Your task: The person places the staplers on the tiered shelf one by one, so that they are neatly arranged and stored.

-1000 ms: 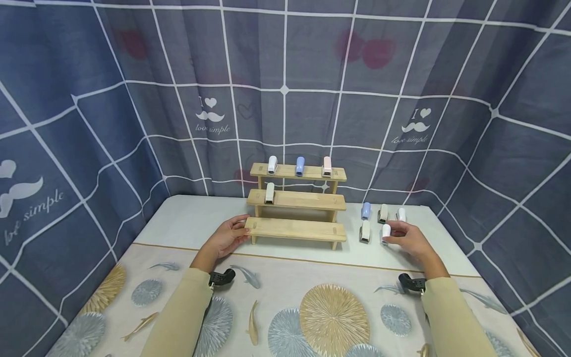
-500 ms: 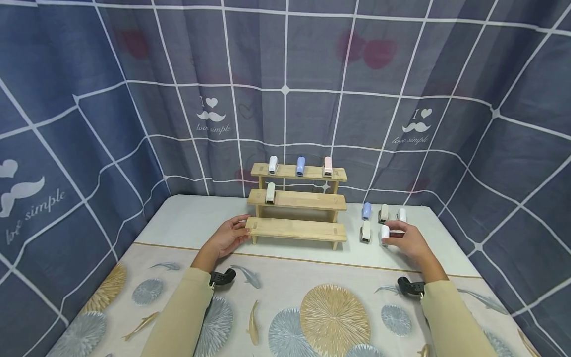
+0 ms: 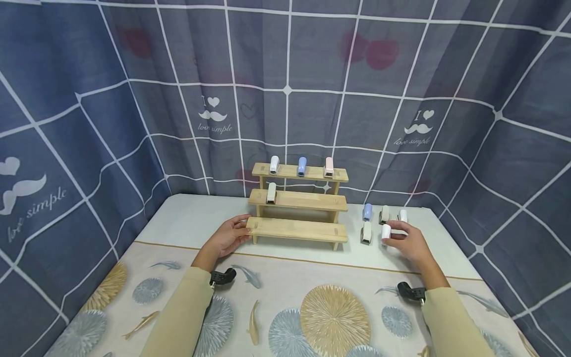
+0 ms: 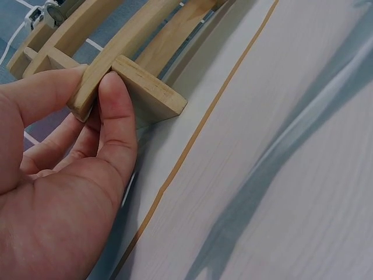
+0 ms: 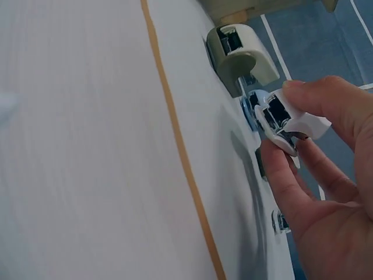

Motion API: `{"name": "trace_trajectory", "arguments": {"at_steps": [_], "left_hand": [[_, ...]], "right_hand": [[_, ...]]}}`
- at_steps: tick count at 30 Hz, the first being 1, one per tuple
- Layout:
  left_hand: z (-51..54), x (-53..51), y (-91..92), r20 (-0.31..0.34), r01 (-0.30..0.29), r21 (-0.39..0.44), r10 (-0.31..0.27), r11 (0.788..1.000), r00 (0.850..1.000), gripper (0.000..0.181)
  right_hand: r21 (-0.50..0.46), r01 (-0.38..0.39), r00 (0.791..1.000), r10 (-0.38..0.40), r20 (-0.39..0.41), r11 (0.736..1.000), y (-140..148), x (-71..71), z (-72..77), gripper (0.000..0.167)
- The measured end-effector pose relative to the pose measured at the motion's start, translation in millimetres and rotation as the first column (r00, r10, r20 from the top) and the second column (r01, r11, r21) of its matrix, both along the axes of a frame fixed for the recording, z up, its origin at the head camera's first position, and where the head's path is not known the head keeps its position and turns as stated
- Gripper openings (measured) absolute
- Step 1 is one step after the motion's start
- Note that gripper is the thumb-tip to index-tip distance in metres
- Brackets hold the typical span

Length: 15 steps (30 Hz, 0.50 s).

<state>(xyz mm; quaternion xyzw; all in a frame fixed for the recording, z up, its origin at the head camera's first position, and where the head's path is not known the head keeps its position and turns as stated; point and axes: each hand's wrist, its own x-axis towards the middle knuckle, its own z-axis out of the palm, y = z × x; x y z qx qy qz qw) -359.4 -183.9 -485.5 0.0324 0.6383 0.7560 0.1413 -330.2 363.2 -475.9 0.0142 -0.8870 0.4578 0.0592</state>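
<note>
A three-step wooden stand stands on the white tabletop. My left hand pinches the left end of its lowest step; in the left wrist view the thumb presses against the wood. Right of the stand, my right hand pinches a small white stapler between thumb and fingers, and its metal front shows in the right wrist view. Beside it sit a cream stapler, a blue stapler, another cream stapler and a white stapler partly behind my hand.
The stand's top step bears a white stapler, a blue stapler and a pink stapler. A cream stapler sits at the left of the middle step. Patterned cloth covers the front; a grid-pattern curtain hangs behind.
My right fingers have settled a little further around the white stapler, which has shifted only slightly. The left hand keeps its hold on the stand.
</note>
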Motion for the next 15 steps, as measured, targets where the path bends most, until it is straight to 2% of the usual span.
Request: {"name": "trace_trajectory", "arguments": {"at_steps": [7,15], "left_hand": [[3.0,1.3,0.8,0.0,0.0,0.003,0.0,1.0,1.0,0.069],[-0.2,-0.8,1.3,0.002,0.003,0.01,-0.003,1.0,1.0,0.069]], "right_hand": [[-0.109,-0.056,0.998,0.052,-0.041,0.992,-9,8.0,10.2,0.071],[-0.183,-0.076,0.996,0.067,-0.057,0.98,-29,13.5,25.6,0.074]]}}
